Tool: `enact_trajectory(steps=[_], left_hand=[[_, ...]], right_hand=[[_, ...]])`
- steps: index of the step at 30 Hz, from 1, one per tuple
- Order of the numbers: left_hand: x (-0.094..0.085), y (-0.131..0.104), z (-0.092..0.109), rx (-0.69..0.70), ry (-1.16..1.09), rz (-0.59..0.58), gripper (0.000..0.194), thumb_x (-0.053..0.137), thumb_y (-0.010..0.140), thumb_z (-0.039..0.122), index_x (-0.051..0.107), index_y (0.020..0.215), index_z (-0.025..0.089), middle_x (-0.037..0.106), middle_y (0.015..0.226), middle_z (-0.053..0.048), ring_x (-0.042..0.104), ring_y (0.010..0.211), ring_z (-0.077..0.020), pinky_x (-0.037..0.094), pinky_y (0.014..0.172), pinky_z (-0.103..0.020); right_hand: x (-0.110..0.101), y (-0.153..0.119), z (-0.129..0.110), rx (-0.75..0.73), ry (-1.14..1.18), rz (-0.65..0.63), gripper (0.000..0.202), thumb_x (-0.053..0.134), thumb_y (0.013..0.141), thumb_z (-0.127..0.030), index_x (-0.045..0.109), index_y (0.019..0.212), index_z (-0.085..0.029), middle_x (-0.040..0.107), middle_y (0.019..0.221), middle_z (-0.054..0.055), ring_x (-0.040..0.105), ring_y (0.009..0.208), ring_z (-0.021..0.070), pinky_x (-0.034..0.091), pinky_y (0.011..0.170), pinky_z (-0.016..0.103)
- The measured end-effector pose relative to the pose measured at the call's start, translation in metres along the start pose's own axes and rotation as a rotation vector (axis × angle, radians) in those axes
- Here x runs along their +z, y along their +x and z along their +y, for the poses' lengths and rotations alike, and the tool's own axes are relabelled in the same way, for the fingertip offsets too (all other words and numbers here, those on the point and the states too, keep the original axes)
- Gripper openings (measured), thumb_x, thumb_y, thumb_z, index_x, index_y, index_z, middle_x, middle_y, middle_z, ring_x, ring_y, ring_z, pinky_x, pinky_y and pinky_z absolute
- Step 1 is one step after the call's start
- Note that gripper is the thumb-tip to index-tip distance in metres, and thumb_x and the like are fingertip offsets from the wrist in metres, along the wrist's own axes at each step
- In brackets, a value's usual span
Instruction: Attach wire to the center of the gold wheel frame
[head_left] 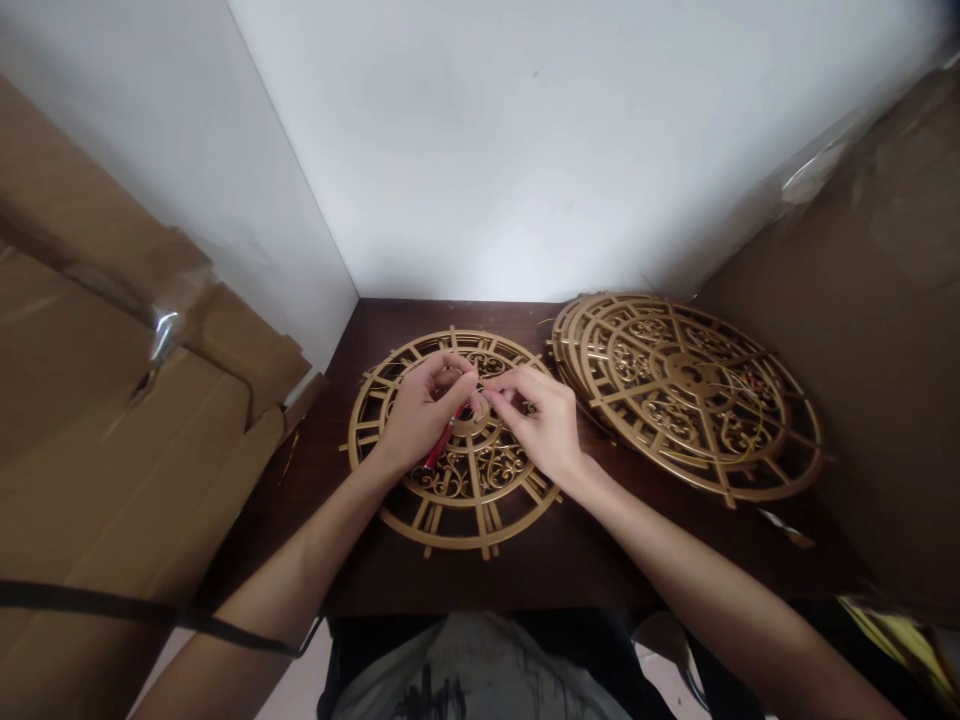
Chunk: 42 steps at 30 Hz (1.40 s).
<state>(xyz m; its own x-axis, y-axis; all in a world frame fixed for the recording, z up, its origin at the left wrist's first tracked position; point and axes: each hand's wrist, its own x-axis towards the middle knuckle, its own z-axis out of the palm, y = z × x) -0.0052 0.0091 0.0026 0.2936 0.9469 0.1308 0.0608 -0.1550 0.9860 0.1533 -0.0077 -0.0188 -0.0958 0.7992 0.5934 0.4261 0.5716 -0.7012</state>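
Directly beneath the left hand [421, 412] lies a disc [472, 432] (gold).

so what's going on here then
Someone is working with both bare hands over the middle of a round gold-coloured frame that lies on a dark table. The left hand and right hand have their fingertips close together; whatever is between them is too small to make out. A red item shows beside the left hand, though whether it is held is unclear. A stack of similar frames sits to the right.
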Motion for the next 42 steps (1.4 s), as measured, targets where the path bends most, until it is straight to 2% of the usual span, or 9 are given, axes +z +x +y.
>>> enact_trajectory(steps=[6,12,17,23,28,33,42], left_hand=[[-0.001,0.001,-0.002,-0.036,-0.049,0.056,0.019,0.058,0.082,0.033,0.053,0.087,0.015,0.062,0.064,0.0,0.056,0.058,-0.0094,0.041,0.057,-0.02],[-0.003,0.004,-0.004,-0.08,-0.101,0.136,0.023,0.06,0.08,0.036,0.053,0.086,0.015,0.063,0.064,0.0,0.051,0.052,-0.0075,0.04,0.053,-0.019],[-0.003,0.005,-0.003,-0.09,-0.137,0.187,0.025,0.062,0.078,0.036,0.051,0.086,0.014,0.063,0.064,-0.001,0.055,0.055,-0.0098,0.042,0.053,-0.02],[-0.003,0.004,-0.004,-0.097,-0.125,0.224,0.027,0.063,0.077,0.037,0.051,0.085,0.014,0.063,0.065,-0.002,0.051,0.049,-0.0081,0.037,0.045,-0.018],[-0.004,0.004,-0.005,-0.091,-0.129,0.223,0.03,0.064,0.076,0.04,0.05,0.085,0.015,0.063,0.065,-0.001,0.051,0.047,-0.008,0.037,0.043,-0.018],[-0.004,0.005,-0.006,-0.086,-0.125,0.233,0.028,0.063,0.077,0.039,0.05,0.084,0.015,0.063,0.065,-0.001,0.048,0.044,-0.0066,0.035,0.04,-0.017],[-0.003,0.005,-0.004,-0.127,-0.152,0.25,0.026,0.063,0.077,0.036,0.048,0.083,0.015,0.062,0.064,0.0,0.044,0.04,-0.0049,0.032,0.036,-0.016]], right_hand=[[-0.001,0.003,-0.006,0.014,0.081,-0.011,0.008,0.056,0.083,-0.017,0.064,0.081,-0.019,0.059,0.078,0.001,0.051,0.063,0.0112,0.043,0.057,0.025],[-0.001,0.0,-0.011,0.016,0.144,-0.099,0.006,0.057,0.083,-0.019,0.062,0.081,-0.019,0.055,0.073,-0.001,0.049,0.06,0.0105,0.044,0.06,0.026],[0.0,-0.003,-0.015,-0.07,0.144,-0.277,0.007,0.057,0.084,-0.021,0.062,0.082,-0.018,0.052,0.068,-0.001,0.05,0.06,0.0109,0.043,0.059,0.025],[0.0,-0.005,-0.015,-0.217,0.109,-0.401,0.012,0.053,0.088,-0.023,0.063,0.085,-0.018,0.059,0.076,0.002,0.053,0.064,0.0111,0.045,0.061,0.023],[-0.001,-0.006,-0.013,-0.328,-0.024,-0.509,0.017,0.05,0.09,-0.028,0.063,0.084,-0.018,0.06,0.074,0.002,0.053,0.063,0.0113,0.043,0.06,0.024],[0.0,-0.005,-0.013,-0.377,-0.112,-0.507,0.021,0.049,0.091,-0.03,0.062,0.08,-0.018,0.059,0.071,0.001,0.052,0.062,0.0114,0.041,0.059,0.024],[0.0,-0.006,-0.014,-0.399,-0.124,-0.442,0.021,0.051,0.09,-0.03,0.06,0.076,-0.017,0.057,0.065,0.0,0.05,0.059,0.0111,0.039,0.058,0.025]])
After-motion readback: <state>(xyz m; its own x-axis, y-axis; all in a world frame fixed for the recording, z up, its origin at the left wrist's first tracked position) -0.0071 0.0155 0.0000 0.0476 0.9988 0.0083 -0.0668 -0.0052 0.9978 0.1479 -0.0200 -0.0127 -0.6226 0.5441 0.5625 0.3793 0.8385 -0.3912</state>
